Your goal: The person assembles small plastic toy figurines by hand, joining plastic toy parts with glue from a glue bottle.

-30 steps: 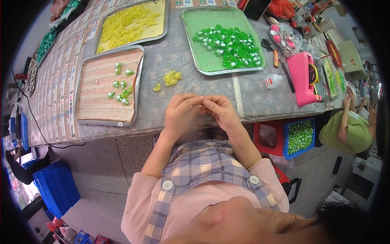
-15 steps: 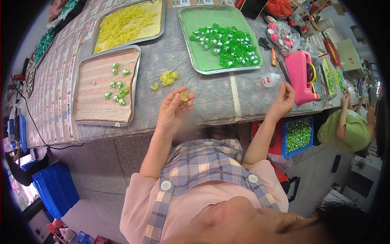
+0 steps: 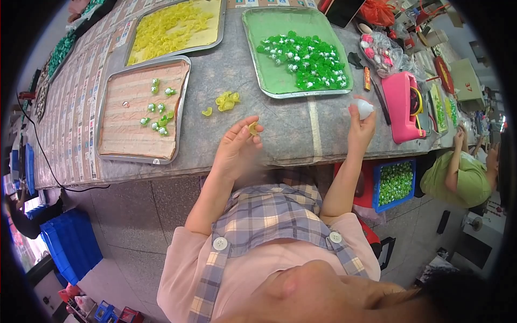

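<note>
Between the thumb and fingers of my left hand (image 3: pixel 235 144) is a small translucent yellow plastic piece (image 3: pixel 253 128). My right hand (image 3: pixel 361 127) is closed around a small white squeeze bottle (image 3: pixel 364 109), raised off the table. A little pile of the same yellow pieces (image 3: pixel 226 101) lies beyond my left hand, with one loose piece (image 3: pixel 207 111) beside it. To the left, a pink-lined tray (image 3: pixel 121 134) carries several small green-and-white figures (image 3: pixel 154 126). Green pieces with white balls (image 3: pixel 307 62) are heaped in a green tray (image 3: pixel 258 32) at the far middle.
A tray of yellow pieces (image 3: pixel 172 29) stands at the far left. Right of my right hand are a pink tool holder (image 3: pixel 397 107), an orange-labelled stick (image 3: pixel 367 78) and a bag of pink items (image 3: pixel 378 53). Below the table edge sits a blue crate (image 3: pixel 395 183). Another person (image 3: pixel 455 169) works at the right.
My right hand has taken hold of the white bottle, which stood on the table, and drawn it toward me. The left hand keeps its yellow piece and has shifted slightly.
</note>
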`<state>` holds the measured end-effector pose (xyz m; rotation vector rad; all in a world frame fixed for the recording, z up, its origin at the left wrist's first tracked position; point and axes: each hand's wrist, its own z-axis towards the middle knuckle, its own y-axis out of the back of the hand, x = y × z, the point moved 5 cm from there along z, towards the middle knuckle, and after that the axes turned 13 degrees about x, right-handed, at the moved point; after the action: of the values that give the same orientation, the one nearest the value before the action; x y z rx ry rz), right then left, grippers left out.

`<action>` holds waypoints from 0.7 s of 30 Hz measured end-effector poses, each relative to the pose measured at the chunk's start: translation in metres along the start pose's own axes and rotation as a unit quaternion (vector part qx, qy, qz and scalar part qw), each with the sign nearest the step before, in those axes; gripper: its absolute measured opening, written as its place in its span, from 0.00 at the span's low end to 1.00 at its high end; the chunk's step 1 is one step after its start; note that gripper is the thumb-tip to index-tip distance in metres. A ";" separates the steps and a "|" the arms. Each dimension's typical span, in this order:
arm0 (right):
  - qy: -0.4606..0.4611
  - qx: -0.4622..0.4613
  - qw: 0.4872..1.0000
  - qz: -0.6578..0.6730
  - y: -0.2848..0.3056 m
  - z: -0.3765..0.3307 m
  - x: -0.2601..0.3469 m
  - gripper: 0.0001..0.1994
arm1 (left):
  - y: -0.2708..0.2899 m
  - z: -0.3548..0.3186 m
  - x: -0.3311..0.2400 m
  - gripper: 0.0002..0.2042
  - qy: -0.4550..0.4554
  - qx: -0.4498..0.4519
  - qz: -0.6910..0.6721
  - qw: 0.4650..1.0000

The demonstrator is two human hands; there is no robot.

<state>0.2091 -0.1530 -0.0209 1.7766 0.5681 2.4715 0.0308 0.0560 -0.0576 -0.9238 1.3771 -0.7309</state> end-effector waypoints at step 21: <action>0.048 0.322 0.936 0.133 -0.110 -0.066 0.086 0.16 | -0.017 -0.004 0.000 0.12 0.008 -0.034 0.159 0.987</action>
<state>0.0994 -0.0468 0.0033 2.0445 1.3631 2.7730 0.0282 0.0474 -0.0421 -0.7276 1.5272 -0.4504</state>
